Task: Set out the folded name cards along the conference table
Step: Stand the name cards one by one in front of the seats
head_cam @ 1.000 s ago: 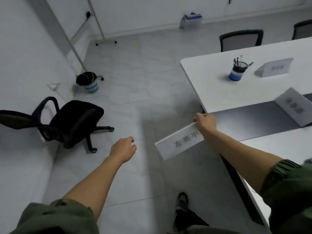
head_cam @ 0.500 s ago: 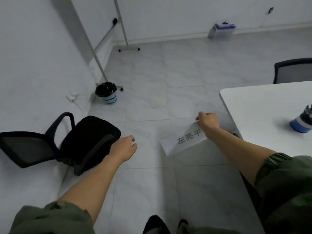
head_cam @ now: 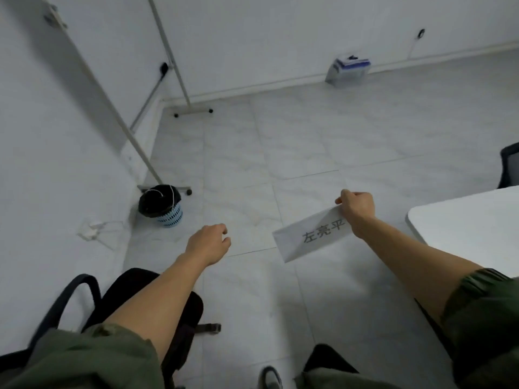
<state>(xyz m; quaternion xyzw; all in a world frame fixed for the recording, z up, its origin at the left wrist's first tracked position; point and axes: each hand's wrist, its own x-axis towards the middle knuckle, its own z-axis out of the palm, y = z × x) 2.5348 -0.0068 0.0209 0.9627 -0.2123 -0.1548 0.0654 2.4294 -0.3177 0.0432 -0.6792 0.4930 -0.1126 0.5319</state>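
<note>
right hand (head_cam: 358, 209): we are seeing it pinching the name card (head_cam: 311, 238) by its upper end, over the floor (head_cam: 309, 136) beside the bench (head_cam: 463, 220); that end is hiding behind the fingers | left hand (head_cam: 209, 244): hanging loosely curled, gripping nothing | bench: running out of frame, only a corner showing | black chair (head_cam: 179, 313): lying partly behind the left forearm

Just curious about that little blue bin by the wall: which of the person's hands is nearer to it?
Left. The left hand hangs empty just right of the blue wastebasket; the right hand is farther right, pinching the name card.
</note>
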